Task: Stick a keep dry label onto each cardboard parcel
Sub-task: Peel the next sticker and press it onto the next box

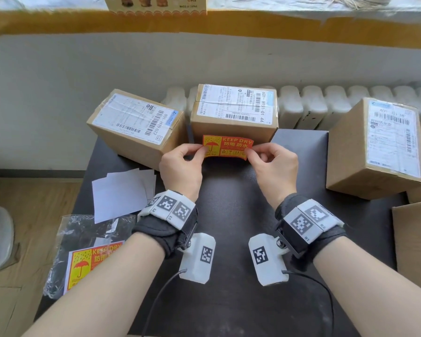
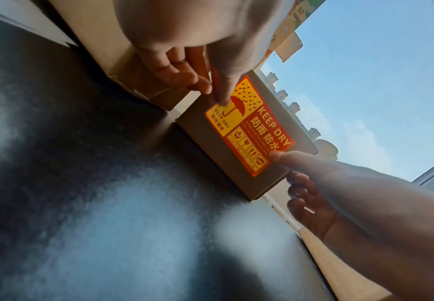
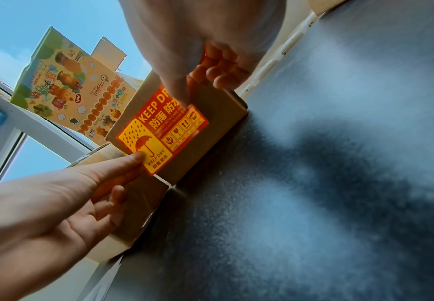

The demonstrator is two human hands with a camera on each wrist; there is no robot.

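A red and yellow keep dry label (image 1: pixel 227 149) (image 2: pixel 249 130) (image 3: pixel 163 134) is held stretched in front of the near side of the middle cardboard parcel (image 1: pixel 233 115). My left hand (image 1: pixel 182 164) pinches the label's left end, the yellow umbrella part, between thumb and forefinger. My right hand (image 1: pixel 272 166) pinches its right end the same way. The label bows slightly; whether it touches the cardboard I cannot tell. A second parcel (image 1: pixel 136 125) stands at the left, a third (image 1: pixel 377 147) at the right.
A plastic bag of more keep dry labels (image 1: pixel 88 259) lies at the black table's (image 1: pixel 231 215) front left, with white backing sheets (image 1: pixel 122 193) behind it. A white radiator (image 1: pixel 326 103) runs behind the parcels. Flat cardboard (image 1: pixel 416 239) sits at the right edge.
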